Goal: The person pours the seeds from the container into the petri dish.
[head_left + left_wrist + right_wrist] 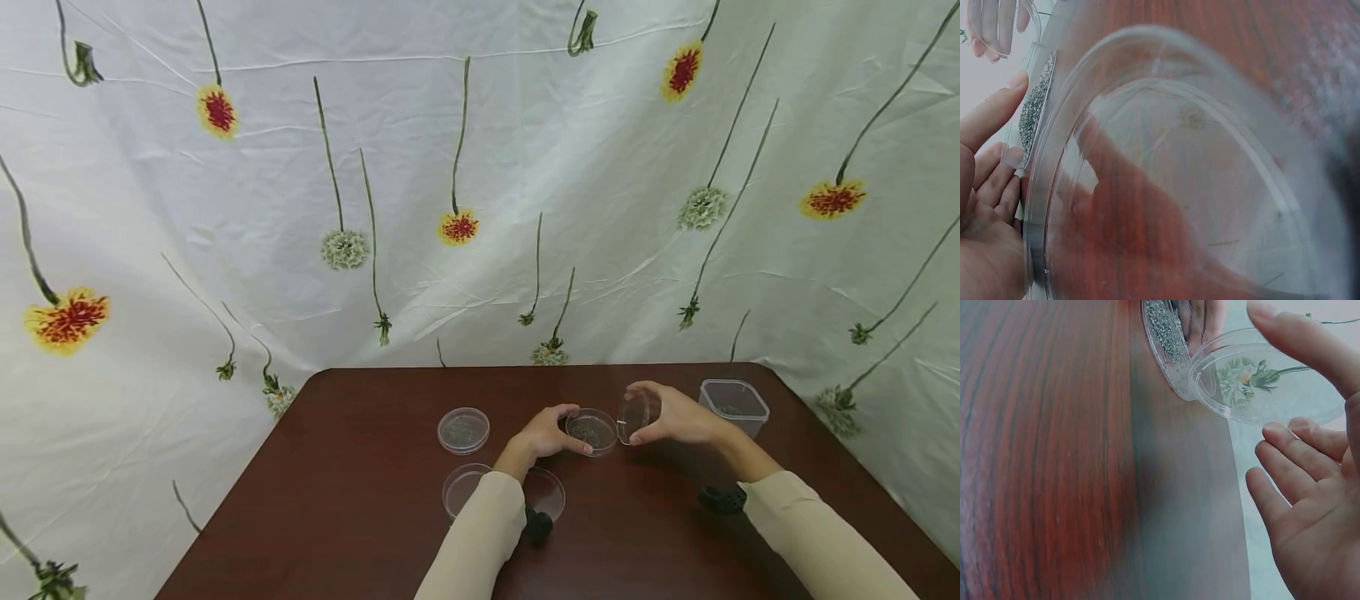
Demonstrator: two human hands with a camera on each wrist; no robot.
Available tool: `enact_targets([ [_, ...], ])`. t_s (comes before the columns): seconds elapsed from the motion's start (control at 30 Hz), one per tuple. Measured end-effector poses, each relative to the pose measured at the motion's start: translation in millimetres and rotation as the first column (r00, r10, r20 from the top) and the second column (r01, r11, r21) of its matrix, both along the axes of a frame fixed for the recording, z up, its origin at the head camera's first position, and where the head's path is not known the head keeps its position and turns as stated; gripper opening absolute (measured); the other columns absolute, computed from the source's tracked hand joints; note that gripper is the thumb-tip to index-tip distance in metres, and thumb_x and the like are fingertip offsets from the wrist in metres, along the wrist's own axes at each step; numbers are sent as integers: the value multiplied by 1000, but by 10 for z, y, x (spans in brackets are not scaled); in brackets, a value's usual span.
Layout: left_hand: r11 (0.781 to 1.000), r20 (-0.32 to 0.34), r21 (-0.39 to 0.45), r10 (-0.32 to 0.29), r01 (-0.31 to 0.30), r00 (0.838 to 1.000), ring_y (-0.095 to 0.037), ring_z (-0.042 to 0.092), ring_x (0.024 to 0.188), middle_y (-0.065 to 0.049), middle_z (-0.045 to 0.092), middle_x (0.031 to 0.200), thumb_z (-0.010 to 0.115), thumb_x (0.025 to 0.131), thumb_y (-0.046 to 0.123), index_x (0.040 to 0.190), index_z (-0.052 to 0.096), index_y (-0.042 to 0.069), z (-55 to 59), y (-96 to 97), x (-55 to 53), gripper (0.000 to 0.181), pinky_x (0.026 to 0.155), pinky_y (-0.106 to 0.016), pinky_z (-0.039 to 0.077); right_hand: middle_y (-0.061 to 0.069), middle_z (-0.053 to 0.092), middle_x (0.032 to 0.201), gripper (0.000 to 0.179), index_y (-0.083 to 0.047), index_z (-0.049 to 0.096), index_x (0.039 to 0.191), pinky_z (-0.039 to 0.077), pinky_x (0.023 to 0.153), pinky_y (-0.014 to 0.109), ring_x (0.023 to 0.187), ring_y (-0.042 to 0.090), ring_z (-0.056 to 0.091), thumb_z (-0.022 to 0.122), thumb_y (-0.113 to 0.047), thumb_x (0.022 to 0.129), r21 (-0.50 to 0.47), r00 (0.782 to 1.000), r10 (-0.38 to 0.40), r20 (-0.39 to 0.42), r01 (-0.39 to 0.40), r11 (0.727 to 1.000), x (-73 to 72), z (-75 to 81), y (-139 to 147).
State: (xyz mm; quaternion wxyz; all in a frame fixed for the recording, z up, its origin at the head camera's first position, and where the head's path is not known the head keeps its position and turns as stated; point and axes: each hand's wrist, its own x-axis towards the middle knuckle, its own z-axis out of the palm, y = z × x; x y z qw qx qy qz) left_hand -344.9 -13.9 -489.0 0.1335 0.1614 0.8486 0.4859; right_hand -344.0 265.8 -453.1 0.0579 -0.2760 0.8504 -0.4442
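A round clear petri dish with grey granules in it stands on the table. My left hand grips it by the side, thumb at the near edge and fingers at the far edge. The granules show through the wall in the left wrist view. Just right of the dish, my right hand holds a clear round lid by its rim between thumb and fingers. In the head view this lid stands on edge, close beside the dish; whether the two touch, I cannot tell.
Another covered petri dish with greyish contents lies to the left. Two clear round pieces sit near and partly behind my left forearm. A square clear plastic container stands at the right. Flowered cloth hangs behind the dark table.
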Motion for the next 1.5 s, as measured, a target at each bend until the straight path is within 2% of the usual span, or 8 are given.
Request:
enact_targets([
  [0.23, 1000, 9, 7, -4, 4, 1000, -32, 43, 142, -9, 54, 149, 91, 82, 19, 150, 55, 11, 9, -1, 10, 78, 112, -51, 39, 34, 46, 143, 88, 9, 37, 149, 56, 89, 37, 131, 51, 51, 89, -8, 81, -124, 994, -5, 105, 18, 992, -3, -44, -31],
  [0.47, 1000, 6, 11, -4, 4, 1000, -31, 45, 140, -8, 56, 146, 91, 83, 18, 150, 54, 10, 30, -6, 12, 77, 112, -50, 38, 40, 40, 142, 86, 4, 36, 150, 58, 86, 44, 122, 54, 57, 87, -6, 82, -227, 981, 37, 191, 8, 974, -7, -80, -120],
  [0.67, 1000, 17, 12, -10, 10, 1000, -32, 45, 140, -7, 56, 145, 91, 82, 17, 151, 54, 11, 22, -1, 16, 78, 112, -51, 38, 45, 34, 146, 93, 5, 30, 156, 59, 85, 46, 125, 56, 53, 87, -4, 83, -286, 966, 73, 249, 1, 958, -8, -140, -185],
  [0.9, 1000, 8, 12, -7, 7, 1000, -31, 47, 138, -8, 57, 145, 92, 82, 16, 150, 55, 11, 5, 4, -9, 78, 111, -51, 39, 43, 32, 149, 98, 8, 23, 159, 59, 86, 43, 127, 57, 50, 85, -5, 85, -283, 966, 43, 254, 32, 959, -33, -189, -234],
  [1.13, 1000, 8, 7, -7, 7, 1000, -31, 48, 136, -9, 56, 146, 91, 82, 17, 151, 54, 11, 17, -9, 9, 78, 110, -51, 40, 40, 30, 155, 93, 14, 25, 157, 59, 85, 39, 129, 54, 51, 84, -9, 89, -254, 968, -10, 252, 76, 964, -20, -244, -292],
  [1.33, 1000, 9, 10, -15, 15, 1000, -32, 47, 137, -9, 55, 146, 91, 82, 17, 151, 54, 10, 22, -12, 15, 78, 110, -51, 40, 36, 46, 145, 85, 17, 37, 150, 59, 82, 36, 121, 46, 59, 85, -15, 87, -202, 977, -59, 204, 101, 974, -19, -288, -345],
  [1.5, 1000, 18, 15, -18, 18, 1000, -34, 43, 142, -10, 52, 151, 90, 83, 18, 152, 53, 10, 28, -17, 15, 78, 112, -53, 38, 32, 54, 140, 80, 14, 46, 147, 56, 90, 43, 123, 45, 58, 85, -24, 87, -120, 988, -76, 134, 92, 988, -38, -325, -383],
])
